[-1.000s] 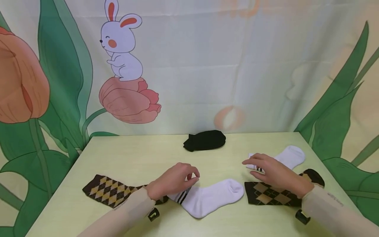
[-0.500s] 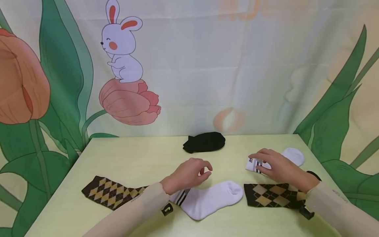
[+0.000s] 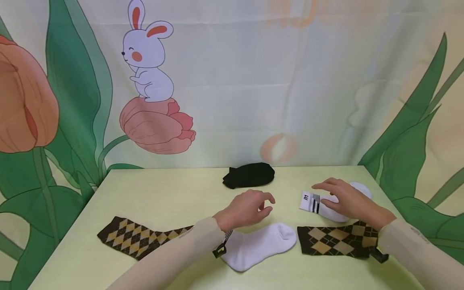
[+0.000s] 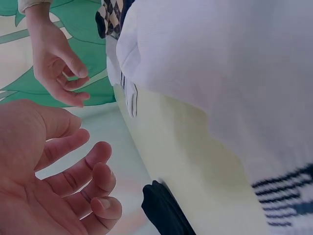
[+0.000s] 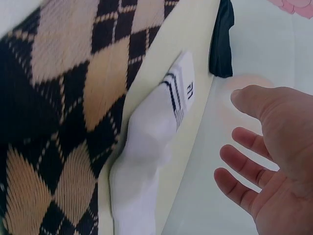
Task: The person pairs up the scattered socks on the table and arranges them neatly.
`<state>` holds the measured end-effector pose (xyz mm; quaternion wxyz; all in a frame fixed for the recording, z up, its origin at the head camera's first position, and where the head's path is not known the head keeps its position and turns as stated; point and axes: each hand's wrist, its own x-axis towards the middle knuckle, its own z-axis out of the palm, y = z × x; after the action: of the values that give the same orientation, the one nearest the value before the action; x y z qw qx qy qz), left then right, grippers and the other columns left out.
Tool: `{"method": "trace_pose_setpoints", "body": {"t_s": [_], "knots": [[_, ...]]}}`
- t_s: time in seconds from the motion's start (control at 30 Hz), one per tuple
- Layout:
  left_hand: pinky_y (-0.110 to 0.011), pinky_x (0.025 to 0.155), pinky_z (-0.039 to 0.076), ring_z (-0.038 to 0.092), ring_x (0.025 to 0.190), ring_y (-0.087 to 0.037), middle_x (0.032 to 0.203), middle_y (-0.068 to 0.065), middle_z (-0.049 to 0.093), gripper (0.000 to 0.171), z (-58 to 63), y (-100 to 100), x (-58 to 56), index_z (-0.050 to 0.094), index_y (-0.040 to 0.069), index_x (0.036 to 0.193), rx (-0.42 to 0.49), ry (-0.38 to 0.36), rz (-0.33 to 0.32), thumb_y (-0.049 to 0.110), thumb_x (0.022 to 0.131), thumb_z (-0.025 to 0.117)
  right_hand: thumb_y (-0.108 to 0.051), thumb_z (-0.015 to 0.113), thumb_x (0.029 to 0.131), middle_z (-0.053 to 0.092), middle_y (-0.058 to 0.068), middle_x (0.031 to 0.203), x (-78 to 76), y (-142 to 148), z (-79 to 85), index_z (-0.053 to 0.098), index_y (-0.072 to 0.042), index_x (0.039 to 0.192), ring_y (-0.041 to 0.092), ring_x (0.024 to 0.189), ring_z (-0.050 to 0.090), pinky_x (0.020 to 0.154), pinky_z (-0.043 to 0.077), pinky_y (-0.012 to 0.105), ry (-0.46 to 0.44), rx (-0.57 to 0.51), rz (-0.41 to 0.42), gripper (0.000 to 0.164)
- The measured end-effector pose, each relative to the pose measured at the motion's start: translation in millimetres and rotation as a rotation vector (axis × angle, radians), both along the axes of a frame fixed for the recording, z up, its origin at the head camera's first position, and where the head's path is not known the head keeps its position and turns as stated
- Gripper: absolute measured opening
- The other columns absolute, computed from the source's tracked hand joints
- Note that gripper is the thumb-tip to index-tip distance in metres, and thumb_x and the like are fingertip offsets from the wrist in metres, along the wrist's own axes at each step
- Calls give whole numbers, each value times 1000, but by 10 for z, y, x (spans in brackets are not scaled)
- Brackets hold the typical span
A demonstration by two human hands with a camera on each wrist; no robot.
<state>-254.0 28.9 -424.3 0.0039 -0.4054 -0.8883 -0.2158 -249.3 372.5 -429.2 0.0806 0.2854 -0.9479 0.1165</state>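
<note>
My left hand point(image 3: 246, 209) hovers above the near white sock point(image 3: 259, 245), its fingers loosely bent around nothing. In the left wrist view that palm is bare, and the sock's dark stripes show at lower right. My right hand point(image 3: 346, 199) hangs over the far white sock point(image 3: 308, 203), fingers relaxed, covering part of it in the head view. The right wrist view shows a gap between this hand and the sock. Below the right hand lies an argyle sock point(image 3: 333, 240); another argyle sock point(image 3: 134, 237) lies at left, partly hidden by my left sleeve.
A black sock or folded pair point(image 3: 250, 175) lies at the table's back edge. The pale table point(image 3: 163, 189) ends against a hanging cloth point(image 3: 232, 80) printed with a rabbit and tulips. Dark wrist straps show under both sleeves.
My left hand has moved right and slightly upward over the near white sock. The right hand has shifted a little right and up, uncovering the far white sock's striped cuff. The socks stay put.
</note>
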Motion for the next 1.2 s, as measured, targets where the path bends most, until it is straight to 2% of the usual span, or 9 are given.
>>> {"method": "trace_pose_setpoints", "body": {"t_s": [0.3, 0.47, 0.6, 0.8, 0.97, 1.2], "knots": [[-21, 54, 41, 52, 72, -8, 79, 7, 57, 22, 22, 206, -59, 70, 16, 122, -51, 14, 14, 21, 102, 62, -10, 78, 91, 65, 18, 126, -87, 153, -40, 62, -7, 139, 39, 115, 61, 94, 51, 57, -11, 7, -44, 51], [-21, 56, 43, 55, 75, -9, 86, 3, 64, 26, 15, 324, -107, 68, 15, 126, -70, 27, 13, 21, 102, 62, -10, 78, 91, 64, 20, 130, -120, 234, -60, 61, -6, 140, 42, 118, 59, 97, 49, 60, -23, 2, -69, 52], [-22, 61, 45, 57, 81, -10, 95, -2, 68, 27, -9, 413, -144, 68, 15, 128, -90, 44, 23, 22, 102, 62, -9, 78, 91, 63, 21, 132, -154, 310, -77, 60, -5, 141, 43, 120, 58, 99, 47, 61, -25, -2, -81, 53], [-24, 66, 49, 60, 88, -11, 101, 1, 67, 29, -65, 534, -204, 66, 20, 130, -137, 74, 66, 25, 101, 63, -10, 78, 91, 61, 24, 135, -187, 399, -78, 58, -2, 142, 45, 121, 57, 100, 46, 62, -44, 9, -106, 55], [-28, 70, 53, 63, 96, -16, 112, -3, 68, 32, -96, 628, -244, 64, 20, 133, -163, 75, 78, 25, 102, 61, -11, 78, 91, 62, 24, 136, -218, 469, -87, 58, -1, 142, 45, 120, 58, 101, 45, 62, -52, 25, -132, 56], [-31, 73, 54, 63, 102, -16, 120, -4, 68, 36, -125, 762, -287, 62, 22, 139, -181, 54, 88, 25, 103, 60, -12, 79, 91, 62, 26, 134, -275, 568, -108, 58, 1, 140, 47, 120, 58, 101, 46, 61, -48, 27, -135, 56]]}}
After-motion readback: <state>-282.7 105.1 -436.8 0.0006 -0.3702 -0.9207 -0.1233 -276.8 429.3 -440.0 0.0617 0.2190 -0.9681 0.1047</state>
